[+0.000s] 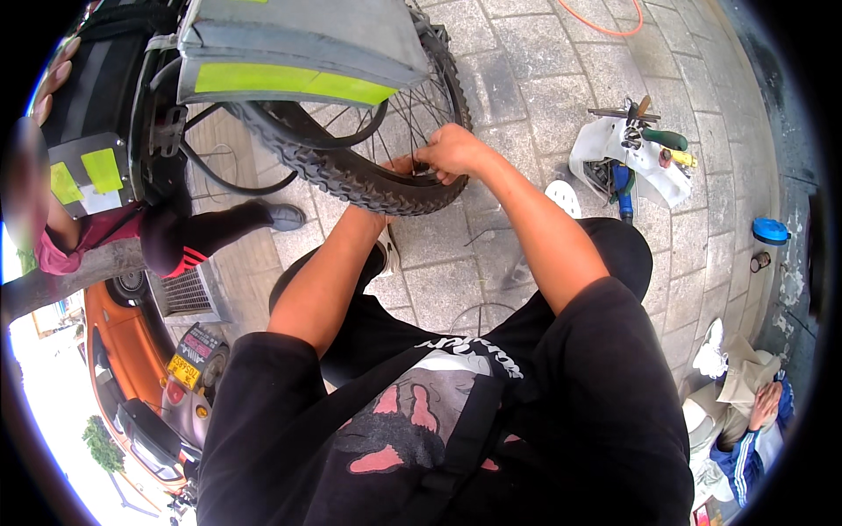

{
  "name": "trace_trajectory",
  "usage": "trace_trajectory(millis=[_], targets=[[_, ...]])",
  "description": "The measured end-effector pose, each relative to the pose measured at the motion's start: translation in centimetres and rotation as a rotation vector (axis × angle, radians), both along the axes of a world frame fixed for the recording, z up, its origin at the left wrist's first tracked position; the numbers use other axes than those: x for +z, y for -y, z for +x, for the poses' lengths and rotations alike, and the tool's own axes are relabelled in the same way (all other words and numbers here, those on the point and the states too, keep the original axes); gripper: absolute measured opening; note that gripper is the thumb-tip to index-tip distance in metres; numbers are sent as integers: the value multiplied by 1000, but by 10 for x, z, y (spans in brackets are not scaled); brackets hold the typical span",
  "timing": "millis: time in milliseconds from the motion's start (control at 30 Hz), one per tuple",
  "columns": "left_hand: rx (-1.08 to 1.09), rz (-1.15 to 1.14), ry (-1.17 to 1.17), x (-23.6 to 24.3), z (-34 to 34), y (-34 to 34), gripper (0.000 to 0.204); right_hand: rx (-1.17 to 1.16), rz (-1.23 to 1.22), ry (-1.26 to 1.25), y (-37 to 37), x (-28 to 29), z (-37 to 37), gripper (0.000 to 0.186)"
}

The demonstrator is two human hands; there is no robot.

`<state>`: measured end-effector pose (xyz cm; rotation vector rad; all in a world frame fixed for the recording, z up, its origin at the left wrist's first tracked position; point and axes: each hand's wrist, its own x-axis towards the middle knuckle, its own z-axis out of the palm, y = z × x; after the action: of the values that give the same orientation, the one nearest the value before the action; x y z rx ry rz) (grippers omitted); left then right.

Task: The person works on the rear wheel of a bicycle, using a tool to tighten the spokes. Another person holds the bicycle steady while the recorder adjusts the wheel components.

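Observation:
A bicycle wheel with a black knobby tyre point(355, 188) stands in front of me, below a grey metal box point(298, 39) with yellow-green strips. My right hand point(452, 152) is at the wheel's near inner edge, its fingers closed in a pinch. What lies between those fingertips is too small to make out. From below, my left hand point(400, 165) reaches behind the tyre, which covers most of it. Only a few of its fingers show, inside the wheel beside the right hand. A black cable point(351, 140) curves down past the spokes.
On the paving at right lies a white bag point(595, 140) with a green-handled tool point(665, 138) and a blue-handled tool point(624, 188). A blue round container point(771, 231) is farther right. At left is another person's shoe point(285, 216); an orange hose point(614, 32) curves at the top.

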<state>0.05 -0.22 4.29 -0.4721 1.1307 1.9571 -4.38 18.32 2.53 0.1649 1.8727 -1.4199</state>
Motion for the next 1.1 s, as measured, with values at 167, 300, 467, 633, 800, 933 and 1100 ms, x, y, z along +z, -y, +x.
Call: trace_trajectory(millis=[167, 300, 467, 633, 800, 933, 1100], targets=[[8, -9, -3, -13, -1, 2, 41, 15, 13, 8, -1, 1, -1, 34], [-20, 1, 2, -22, -3, 9, 41, 19, 6, 4, -2, 1, -2, 35], [-33, 18, -27, -26, -3, 13, 40, 27, 12, 26, -2, 1, -3, 36], [-7, 71, 5, -22, -2, 9, 38, 121, 71, 15, -3, 5, -9, 37], [48, 76, 110, -17, -3, 0, 39, 49, 24, 62, -4, 13, -5, 36], [98, 26, 109, -10, 0, -5, 34, 141, 161, 63, 1, 32, -6, 31], [163, 63, 175, -1, 1, -6, 25, 39, 136, 66, 2, 29, 1, 29]])
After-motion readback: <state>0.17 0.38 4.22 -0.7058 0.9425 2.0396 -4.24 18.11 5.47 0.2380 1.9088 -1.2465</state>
